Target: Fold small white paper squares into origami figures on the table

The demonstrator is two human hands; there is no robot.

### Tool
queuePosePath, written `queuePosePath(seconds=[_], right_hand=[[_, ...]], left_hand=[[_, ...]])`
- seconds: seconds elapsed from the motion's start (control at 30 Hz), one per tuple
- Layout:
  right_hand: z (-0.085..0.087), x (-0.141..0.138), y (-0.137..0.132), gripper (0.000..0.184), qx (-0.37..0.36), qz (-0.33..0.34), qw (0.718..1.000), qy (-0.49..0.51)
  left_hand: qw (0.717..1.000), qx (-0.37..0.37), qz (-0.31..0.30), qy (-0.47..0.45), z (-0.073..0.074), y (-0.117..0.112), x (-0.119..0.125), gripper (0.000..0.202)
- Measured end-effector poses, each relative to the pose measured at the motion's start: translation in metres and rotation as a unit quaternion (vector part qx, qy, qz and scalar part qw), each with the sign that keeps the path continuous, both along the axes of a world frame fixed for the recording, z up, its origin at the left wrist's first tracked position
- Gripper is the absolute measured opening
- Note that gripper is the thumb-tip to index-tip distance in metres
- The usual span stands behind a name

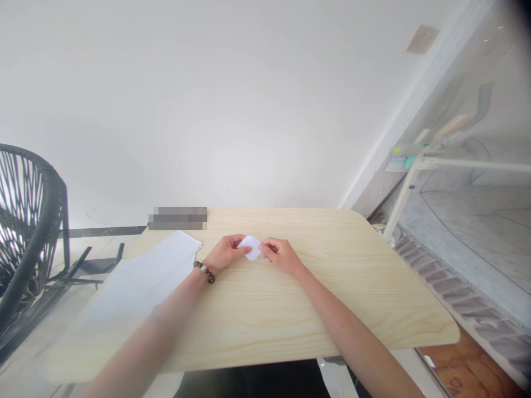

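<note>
A small folded piece of white paper (pixel 251 247) is held between my two hands over the middle of the wooden table (pixel 332 298). My left hand (pixel 228 250), with a dark beaded bracelet (pixel 204 271) at the wrist, pinches the paper's left side, thumb on top. At its right corner, the thumb and fingertips of my right hand (pixel 279 253) grip the same paper. Sheets of white paper (pixel 145 271) lie on the table left of my left hand, partly behind my forearm.
A blurred-out dark object (pixel 178 218) sits at the table's back left edge, near the white wall (pixel 249 110). A dark woven chair (pixel 45 193) stands at the left. To the right is a white metal frame (pixel 400 204) beside a bed-like surface with a ruffled edge (pixel 460 293).
</note>
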State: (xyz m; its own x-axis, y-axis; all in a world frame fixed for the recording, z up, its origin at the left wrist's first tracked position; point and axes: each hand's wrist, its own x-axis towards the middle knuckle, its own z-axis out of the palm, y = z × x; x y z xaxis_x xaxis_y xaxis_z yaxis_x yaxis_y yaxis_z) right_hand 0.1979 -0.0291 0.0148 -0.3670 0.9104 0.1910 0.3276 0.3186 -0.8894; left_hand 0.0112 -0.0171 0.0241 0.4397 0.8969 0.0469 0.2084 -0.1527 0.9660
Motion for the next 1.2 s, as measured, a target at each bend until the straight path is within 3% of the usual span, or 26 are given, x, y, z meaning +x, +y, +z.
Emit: queuePosePath(seconds=[0.6, 0.77, 1.2], right_hand=[[0.005, -0.001, -0.003, 0.029, 0.034, 0.008, 0.998, -0.043], [0.005, -0.001, -0.004, 0.030, 0.046, 0.014, 0.997, -0.052], [0.009, 0.000, -0.005, 0.030, 0.051, 0.024, 0.997, -0.060]], left_hand=[[0.999, 0.004, 0.007, 0.031, 0.009, -0.007, 0.004, 0.030], [1.000, -0.007, -0.015, 0.013, 0.014, -0.009, 0.002, 0.029], [1.000, 0.009, -0.001, 0.024, 0.010, -0.007, 0.004, 0.029]])
